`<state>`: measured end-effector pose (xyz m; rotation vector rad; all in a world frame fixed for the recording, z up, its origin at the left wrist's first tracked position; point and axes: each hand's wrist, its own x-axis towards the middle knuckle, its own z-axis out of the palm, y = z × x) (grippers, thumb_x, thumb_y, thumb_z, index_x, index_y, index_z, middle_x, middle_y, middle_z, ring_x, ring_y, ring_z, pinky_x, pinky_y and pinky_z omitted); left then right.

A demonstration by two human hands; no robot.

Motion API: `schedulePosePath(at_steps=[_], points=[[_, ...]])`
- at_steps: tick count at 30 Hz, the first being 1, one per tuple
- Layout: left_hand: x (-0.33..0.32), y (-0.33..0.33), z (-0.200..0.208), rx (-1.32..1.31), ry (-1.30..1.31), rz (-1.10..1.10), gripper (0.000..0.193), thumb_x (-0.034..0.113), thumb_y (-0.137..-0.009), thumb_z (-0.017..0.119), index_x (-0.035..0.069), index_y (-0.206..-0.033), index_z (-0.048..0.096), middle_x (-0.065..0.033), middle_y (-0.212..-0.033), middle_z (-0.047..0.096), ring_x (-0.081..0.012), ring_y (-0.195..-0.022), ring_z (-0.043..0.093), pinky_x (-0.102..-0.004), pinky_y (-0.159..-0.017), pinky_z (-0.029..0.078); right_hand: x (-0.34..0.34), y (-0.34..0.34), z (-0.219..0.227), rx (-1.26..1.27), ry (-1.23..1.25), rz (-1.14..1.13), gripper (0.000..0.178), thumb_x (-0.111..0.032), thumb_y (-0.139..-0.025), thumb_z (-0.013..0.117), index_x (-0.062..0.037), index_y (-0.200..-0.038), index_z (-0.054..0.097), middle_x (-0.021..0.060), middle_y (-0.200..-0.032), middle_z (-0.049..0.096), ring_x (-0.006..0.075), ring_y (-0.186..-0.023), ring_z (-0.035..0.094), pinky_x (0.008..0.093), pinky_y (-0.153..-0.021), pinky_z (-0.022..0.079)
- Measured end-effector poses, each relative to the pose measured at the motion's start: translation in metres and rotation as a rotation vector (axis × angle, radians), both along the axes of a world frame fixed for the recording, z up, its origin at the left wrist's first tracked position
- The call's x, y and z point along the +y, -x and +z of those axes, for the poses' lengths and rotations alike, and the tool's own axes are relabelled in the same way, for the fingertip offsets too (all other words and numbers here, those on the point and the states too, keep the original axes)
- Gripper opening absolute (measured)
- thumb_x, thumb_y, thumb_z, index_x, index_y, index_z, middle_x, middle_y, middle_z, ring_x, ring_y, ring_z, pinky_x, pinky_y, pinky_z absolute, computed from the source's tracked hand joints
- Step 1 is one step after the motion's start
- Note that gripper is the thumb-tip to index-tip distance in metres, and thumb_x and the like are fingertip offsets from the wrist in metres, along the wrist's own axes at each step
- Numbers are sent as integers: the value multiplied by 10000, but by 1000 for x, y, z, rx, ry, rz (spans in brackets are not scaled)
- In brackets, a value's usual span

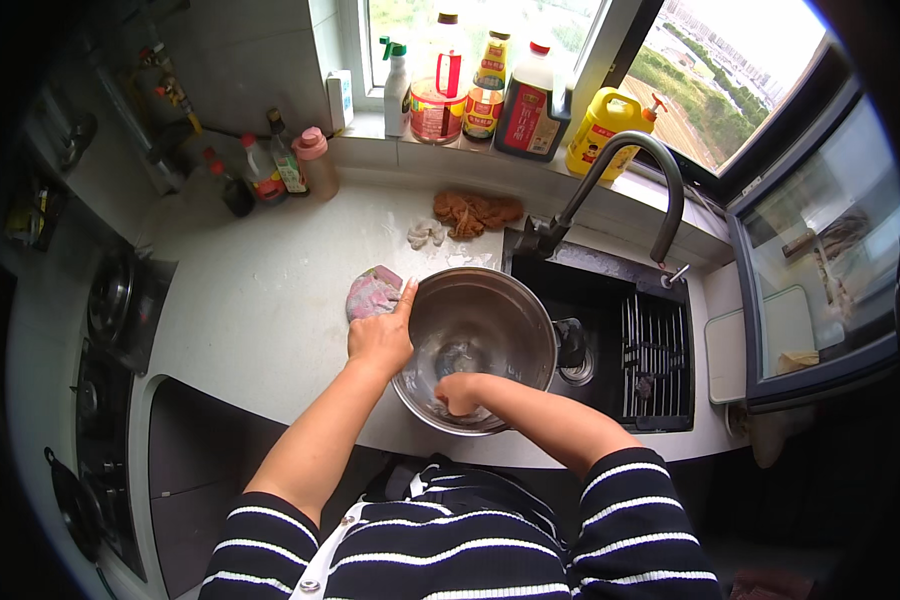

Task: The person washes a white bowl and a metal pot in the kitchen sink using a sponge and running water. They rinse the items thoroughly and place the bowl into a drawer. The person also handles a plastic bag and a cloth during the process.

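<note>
A large stainless steel pot [515, 310] sits on the counter at the left edge of the sink. At the pot's left side, my left hand [380, 338] is closed on it, one digit stretched along the rim; its other fingers are mostly hidden. My right hand [458, 393] reaches down inside the pot with fingers curled near the wet bottom. Whatever those fingers hold, if anything, cannot be made out. A pink and grey cloth [373, 292] lies just beyond my left hand.
The black sink [595, 290] has a dark curved faucet [660, 165] and a drain rack [655, 350]. Behind the pot lie a brown cloth [478, 213] and a white crumpled rag [427, 232]. Several bottles line the windowsill. A stove [110, 400] stands left; an open window pane [830, 260] juts in right.
</note>
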<state>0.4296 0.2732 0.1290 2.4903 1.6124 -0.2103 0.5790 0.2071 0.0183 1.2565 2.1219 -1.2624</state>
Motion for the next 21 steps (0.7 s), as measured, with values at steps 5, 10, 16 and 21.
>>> schedulePosePath(at_steps=[5,10,16,21], points=[[-2,-3,-4,-66,-33,-29,697,200,-849,501,276,-1465,184,-139,-730,669,-309,-642,659,-426,-625,510,36,34,-6,638,-435,-932,407,-102,-647,686,-19,-1028,572,169,-883,636,264,-821,600,343,-737,458],[-3,0,-5,-132,-37,-26,571,288,-927,441,266,-1453,222,-137,-693,659,-320,-615,648,-445,-595,504,94,4,-10,827,-671,-2134,236,2,-725,667,-30,-937,568,43,-855,616,149,-725,569,287,-662,470],[1,9,-15,-127,-79,-42,565,282,-925,443,263,-1450,235,-136,-684,656,-314,-601,647,-437,-571,506,69,-20,26,689,-521,-2978,490,22,-792,486,5,-1276,415,183,-1221,546,326,-1059,581,392,-939,458],[-4,-1,-9,-142,-68,-49,551,308,-932,430,261,-1448,244,-137,-680,654,-317,-600,646,-443,-576,508,87,-23,-24,971,-331,-2737,514,40,-773,496,23,-1277,398,172,-1213,544,309,-1061,573,361,-868,487]])
